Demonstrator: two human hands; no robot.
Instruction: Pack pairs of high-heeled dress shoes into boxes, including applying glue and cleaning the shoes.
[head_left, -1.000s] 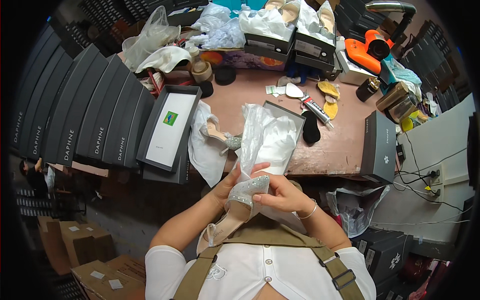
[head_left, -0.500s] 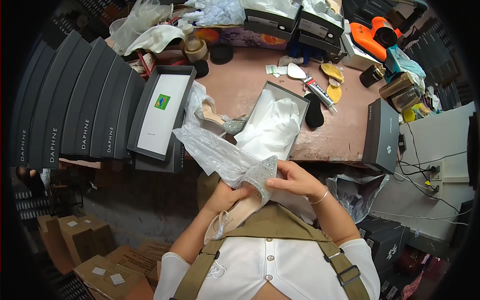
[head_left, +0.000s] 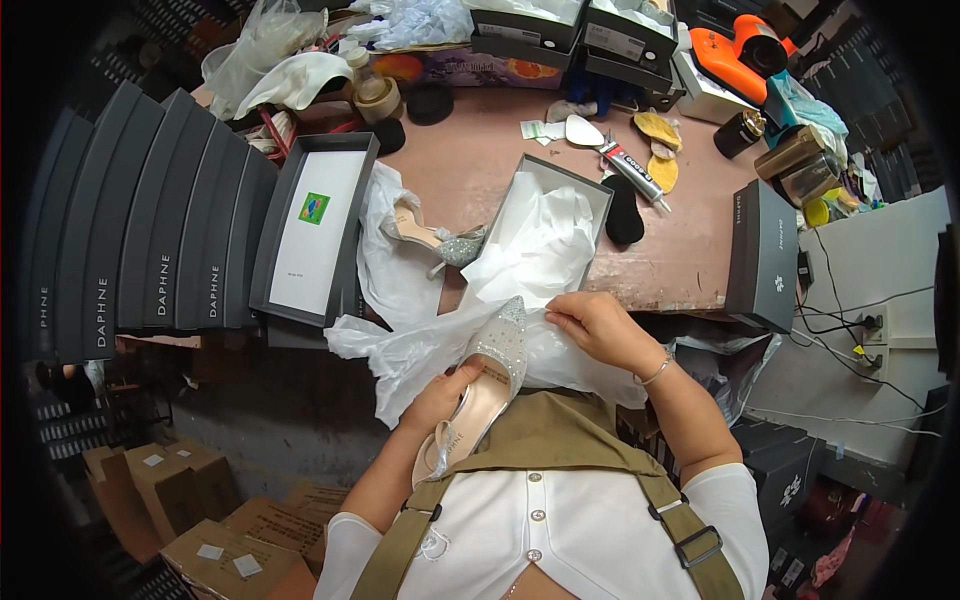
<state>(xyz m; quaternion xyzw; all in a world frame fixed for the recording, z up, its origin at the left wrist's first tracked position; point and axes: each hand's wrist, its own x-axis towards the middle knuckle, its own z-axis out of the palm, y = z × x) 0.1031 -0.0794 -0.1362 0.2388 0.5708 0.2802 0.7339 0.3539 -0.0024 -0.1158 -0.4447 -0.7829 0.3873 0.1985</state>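
Observation:
My left hand [head_left: 437, 398] is closed around the side of a glittery silver pointed-toe shoe [head_left: 503, 340], its toe pointing away from me and its beige insole facing up. With pinched fingers my right hand [head_left: 603, 328] grips a thin white wrapping sheet [head_left: 553, 362], which spreads under and behind the shoe. The matching shoe [head_left: 460, 247] lies on the table on another piece of white wrapping [head_left: 395, 275]. Beyond my hands sits an open grey shoe box [head_left: 604, 217] with crumpled white tissue [head_left: 540, 235] inside.
Grey shoe boxes [head_left: 140, 220] stand in a row at left, beside an open box part [head_left: 283, 240] with a white inside. A glue tube [head_left: 632, 170], black pads [head_left: 625, 210] and an upright grey box [head_left: 765, 255] are to the right. Cartons [head_left: 235, 560] lie lower left.
My right hand has left the shoe's toe and moved slightly right and up, now pinching the wrapping sheet. The sheet is spread wider to the right beneath the shoe.

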